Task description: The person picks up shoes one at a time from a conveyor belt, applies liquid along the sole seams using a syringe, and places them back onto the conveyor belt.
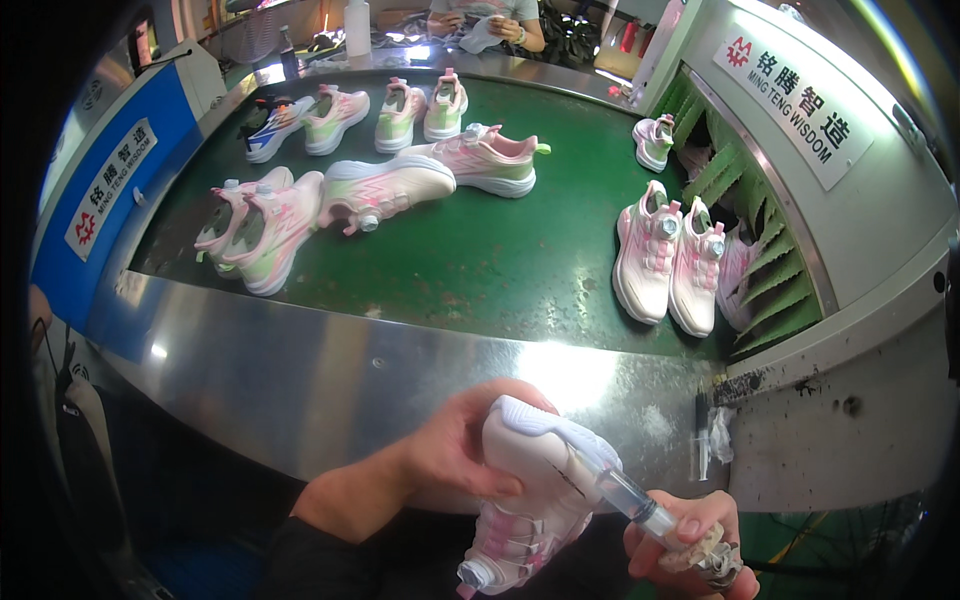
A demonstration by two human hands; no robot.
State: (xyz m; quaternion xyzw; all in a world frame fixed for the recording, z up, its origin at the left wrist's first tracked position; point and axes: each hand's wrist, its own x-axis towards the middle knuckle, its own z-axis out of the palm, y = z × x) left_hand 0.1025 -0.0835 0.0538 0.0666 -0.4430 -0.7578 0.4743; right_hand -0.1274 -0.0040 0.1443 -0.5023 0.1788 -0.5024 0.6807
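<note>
My left hand (462,440) is closed round a pink and white sneaker (525,465), tilted with its toe up and its dial and collar end low. In my right hand (685,535) is a clear syringe (628,492), its tip against the seam between the sneaker's upper and its white sole. A crumpled pale cloth or tissue (712,560) is bunched in the same hand. A dark line runs along the upper near the syringe tip. The sneaker's opening is mostly out of sight.
Several pink and green sneakers (390,190) lie on the green conveyor belt (480,270). A pair (668,260) stands by the slotted curtain (775,270) at right. Metal edging (330,370) borders the belt; another syringe (702,450) rests there. Across the belt, a person's hands (510,32) hold a cloth.
</note>
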